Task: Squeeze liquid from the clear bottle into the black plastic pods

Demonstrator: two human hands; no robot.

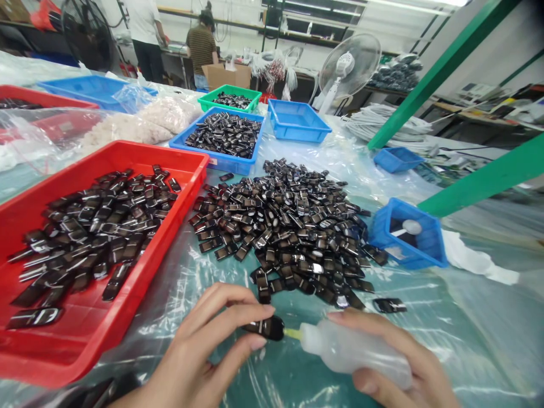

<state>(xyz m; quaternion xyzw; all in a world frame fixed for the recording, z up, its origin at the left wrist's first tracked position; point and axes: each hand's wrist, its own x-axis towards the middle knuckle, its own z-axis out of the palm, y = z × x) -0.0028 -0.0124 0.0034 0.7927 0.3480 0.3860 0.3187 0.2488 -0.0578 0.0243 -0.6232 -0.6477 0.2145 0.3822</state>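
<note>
Between its thumb and fingers, my left hand (221,340) pinches a small dark plastic casing (272,327) with a rounded end and a light line across it. My right hand (395,357) is wrapped round a translucent white squeeze bottle (361,348) lying nearly level. Its thin yellowish tip (292,334) meets or almost meets the casing's rounded end; I cannot tell whether any liquid comes out. Just beyond both hands lies a big heap of similar dark casings (293,221). One single casing (390,305) rests apart, above my right hand.
A red tray (170,243) with many casings stands at left. Behind the heap are a filled blue tray (250,163), a green tray (255,102) and another blue tray (297,136). At right, a small blue bin (419,252) sits beside green posts (488,175). Two people work far back.
</note>
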